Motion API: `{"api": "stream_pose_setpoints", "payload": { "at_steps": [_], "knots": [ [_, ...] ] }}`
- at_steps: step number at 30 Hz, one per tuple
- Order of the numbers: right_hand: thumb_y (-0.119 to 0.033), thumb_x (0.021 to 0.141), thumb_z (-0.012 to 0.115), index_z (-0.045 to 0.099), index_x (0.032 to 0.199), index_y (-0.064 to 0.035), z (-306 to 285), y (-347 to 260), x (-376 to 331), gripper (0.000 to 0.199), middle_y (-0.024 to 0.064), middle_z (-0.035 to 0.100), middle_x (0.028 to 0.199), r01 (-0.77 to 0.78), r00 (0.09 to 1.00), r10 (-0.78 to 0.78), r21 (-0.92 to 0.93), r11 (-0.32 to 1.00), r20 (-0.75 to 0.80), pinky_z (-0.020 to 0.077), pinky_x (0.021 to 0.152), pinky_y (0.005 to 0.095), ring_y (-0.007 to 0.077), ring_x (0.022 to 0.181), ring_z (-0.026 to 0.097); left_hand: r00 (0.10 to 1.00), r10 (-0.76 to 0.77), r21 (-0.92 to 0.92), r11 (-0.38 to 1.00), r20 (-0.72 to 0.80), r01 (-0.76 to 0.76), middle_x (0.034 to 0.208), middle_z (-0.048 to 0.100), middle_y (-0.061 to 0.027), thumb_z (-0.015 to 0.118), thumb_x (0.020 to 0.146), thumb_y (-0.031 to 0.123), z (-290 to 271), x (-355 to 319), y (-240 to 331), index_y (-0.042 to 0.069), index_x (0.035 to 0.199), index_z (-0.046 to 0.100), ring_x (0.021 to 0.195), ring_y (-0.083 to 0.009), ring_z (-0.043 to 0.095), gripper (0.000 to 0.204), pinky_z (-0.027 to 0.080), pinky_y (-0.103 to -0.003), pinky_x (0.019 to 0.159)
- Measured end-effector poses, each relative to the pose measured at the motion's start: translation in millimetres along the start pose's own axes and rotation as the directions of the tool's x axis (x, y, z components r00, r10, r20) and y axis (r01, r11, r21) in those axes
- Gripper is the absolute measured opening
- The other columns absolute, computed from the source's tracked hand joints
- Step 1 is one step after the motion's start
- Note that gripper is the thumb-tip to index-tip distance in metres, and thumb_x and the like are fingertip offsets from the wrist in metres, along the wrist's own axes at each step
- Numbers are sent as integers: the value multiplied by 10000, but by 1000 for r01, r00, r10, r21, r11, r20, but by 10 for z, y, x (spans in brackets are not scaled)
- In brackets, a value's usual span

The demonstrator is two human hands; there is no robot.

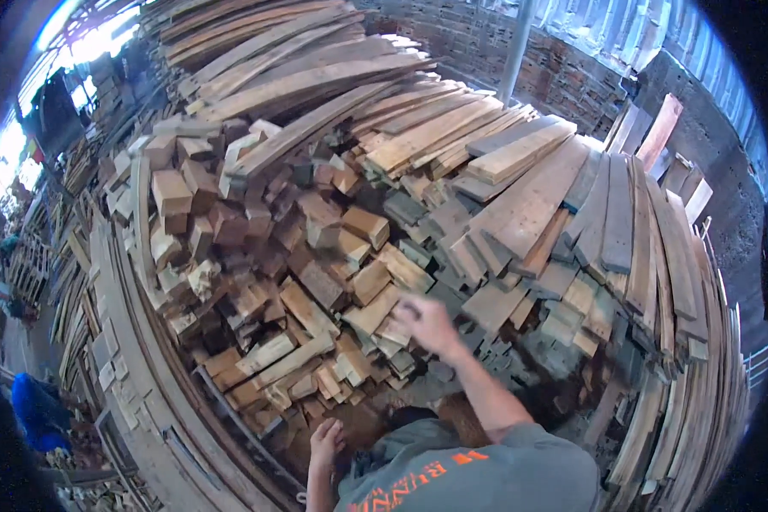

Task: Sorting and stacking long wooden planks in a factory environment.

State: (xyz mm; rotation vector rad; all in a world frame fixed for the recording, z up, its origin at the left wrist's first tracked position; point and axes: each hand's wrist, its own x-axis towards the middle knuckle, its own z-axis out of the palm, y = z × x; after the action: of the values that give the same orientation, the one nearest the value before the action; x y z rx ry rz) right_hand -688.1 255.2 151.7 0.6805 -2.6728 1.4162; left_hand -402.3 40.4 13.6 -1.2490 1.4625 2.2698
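Observation:
My right hand [428, 326] reaches forward over a heap of short wooden blocks [369, 282]. It is smeared by motion, and I cannot tell whether it touches a block or grips anything. Close under it lies a pale block [372, 312]. My left hand [327, 441] hangs low beside my body, its fingers curled in; what they hold, if anything, is hidden. In front of that hand are several short offcuts [316, 382] at the heap's near edge.
Long planks [529, 200] are stacked at the right, with more boards [307, 81] at the back. Long timbers [158, 367] run along the left. A brick wall [452, 47] and a pole [517, 55] stand behind. A blue thing [38, 414] is at far left.

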Motion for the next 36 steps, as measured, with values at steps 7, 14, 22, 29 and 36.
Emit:
{"api": "stream_pose_setpoints", "payload": {
  "at_steps": [7, 14, 22, 29, 36],
  "knots": [
    [-402, 851, 653, 486, 1332, -23, -1055, 170, 118, 634, 247, 462, 1381, -212, 966, -3, -799, 563, -259, 245, 1121, 558, 403, 1359, 348, 919, 387, 367, 847, 74, -386, 1020, 685, -123, 691, 892, 254, -194, 210, -44, -42, 1200, 594, 874, -204, 663, 438, 528, -312, 748],
    [-403, 775, 752, 283, 1472, -21, -1003, 556, -57, 922, 228, 300, 1497, -174, 984, 130, -820, 545, -122, 206, 1125, 598, 411, 1399, 257, 844, 501, 590, 628, 194, -508, 1128, 673, -203, 669, 886, 271, -278, 516, 575, -49, 1230, 549, 1049, -284, 660, 485, 522, -365, 877],
    [-250, 725, 803, 201, 1498, -36, -917, 922, -1, 1003, 237, 345, 1439, -233, 961, -5, -821, 522, -277, 271, 1097, 549, 425, 1339, 320, 486, 786, 770, 19, 383, -638, 1068, 654, -225, 682, 849, 234, 403, 652, 2526, -10, 1200, 566, 1004, -395, 622, 443, 494, -432, 875],
    [-174, 777, 726, 221, 1484, -3, -813, 1050, 103, 885, 282, 327, 1408, -234, 969, 2, -914, 331, -248, 273, 1089, 574, 464, 1296, 342, 258, 826, 840, -393, 501, -375, 1208, 583, -197, 689, 838, 339, 1004, 1134, 4187, 16, 1282, 510, 1145, -369, 536, 578, 441, -430, 960],
    [-275, 780, 753, 247, 1478, 7, -830, 857, 119, 907, 289, 301, 1441, -288, 956, 98, -821, 492, -277, 289, 1086, 570, 484, 1314, 325, 213, 785, 796, -603, 582, 47, 1124, 616, -140, 729, 758, 323, 1237, 2248, 5203, 15, 1243, 522, 1093, -301, 578, 610, 456, -445, 922]
  ]
}}
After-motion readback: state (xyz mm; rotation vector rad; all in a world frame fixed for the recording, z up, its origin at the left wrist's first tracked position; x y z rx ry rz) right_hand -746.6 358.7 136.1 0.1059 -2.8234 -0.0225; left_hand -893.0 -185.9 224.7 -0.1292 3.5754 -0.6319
